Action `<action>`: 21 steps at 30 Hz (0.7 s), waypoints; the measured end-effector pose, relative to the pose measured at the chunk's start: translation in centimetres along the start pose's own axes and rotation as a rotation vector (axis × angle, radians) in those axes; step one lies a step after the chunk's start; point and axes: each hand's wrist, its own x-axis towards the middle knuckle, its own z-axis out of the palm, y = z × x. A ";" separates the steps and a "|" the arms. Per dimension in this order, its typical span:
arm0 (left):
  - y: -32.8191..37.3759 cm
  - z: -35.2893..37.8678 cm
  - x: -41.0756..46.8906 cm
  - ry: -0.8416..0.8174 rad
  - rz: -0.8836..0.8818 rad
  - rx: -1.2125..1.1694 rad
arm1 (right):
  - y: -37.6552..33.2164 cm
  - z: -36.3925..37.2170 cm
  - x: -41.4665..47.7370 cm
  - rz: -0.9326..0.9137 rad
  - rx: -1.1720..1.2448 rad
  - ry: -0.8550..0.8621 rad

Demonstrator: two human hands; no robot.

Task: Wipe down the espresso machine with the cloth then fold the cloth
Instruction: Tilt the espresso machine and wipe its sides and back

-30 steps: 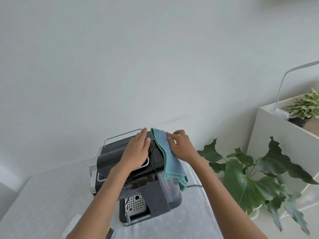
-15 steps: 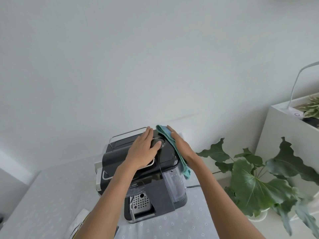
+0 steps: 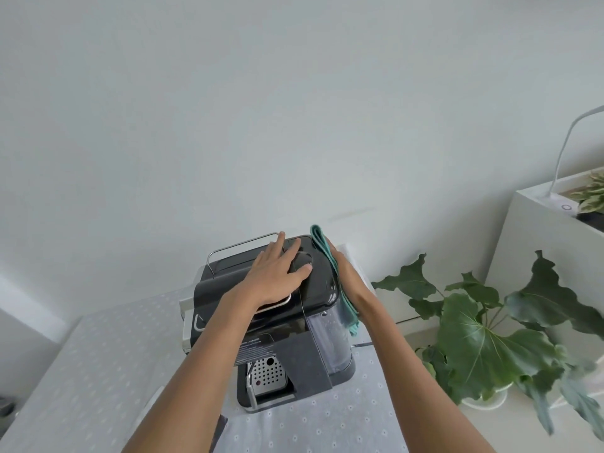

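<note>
Wiping the right flank of the espresso machine (image 3: 287, 325): the right hand (image 3: 347, 273) lies flat against the cloth (image 3: 351, 317) and presses it to the side wall above the clear water tank (image 3: 331, 344). Grip apart, fingers straight. The thumb is hidden behind the fabric, so I cannot tell whether it hooks the top edge.

The left hand (image 3: 276, 277) is spread palm-down on the lid, grip also apart, holding nothing. It reads as a brace to steady the body on the worktop (image 3: 98, 371).

The cloth is bunched lengthwise. Its upper end stands above the lid corner and its lower tail hangs loose beside the tank.

Likely trouble from here:
- The cloth seems held by pressure alone. If the push eases mid-stroke it probably slips down the side to the worktop.
- The tank looks like a separate piece. A hard downward drag or sideways shove might unseat it.
- The machine stands on a dotted table cover. If the right hand pushes harder than the left braces, the whole unit could creep left on the fabric.
- The loose tail could catch at the tank's lower edge or on the cable (image 3: 362, 345) trailing out at the right.
- The plant (image 3: 483, 335) sits near the right forearm, so a wide sweep back may knock its leaves.

Judged stage: wiping is under way and folding has not begun
</note>
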 end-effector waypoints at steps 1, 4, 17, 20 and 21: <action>0.3 0.2 0.1 0.001 -0.022 0.006 | 0.2 0.1 -0.5 0.026 0.014 0.010; 1.5 1.0 0.3 0.038 -0.095 0.001 | 1.7 0.4 -3.1 0.058 0.077 0.057; 0.9 1.4 -0.5 0.143 -0.026 0.017 | 6.5 -0.4 -1.3 0.102 0.123 0.059; 0.9 1.5 -0.5 0.151 -0.018 0.012 | 9.8 0.4 -2.3 0.199 0.097 0.184; 1.0 1.4 -0.5 0.151 -0.017 0.012 | 10.8 0.3 -2.1 0.245 0.080 0.236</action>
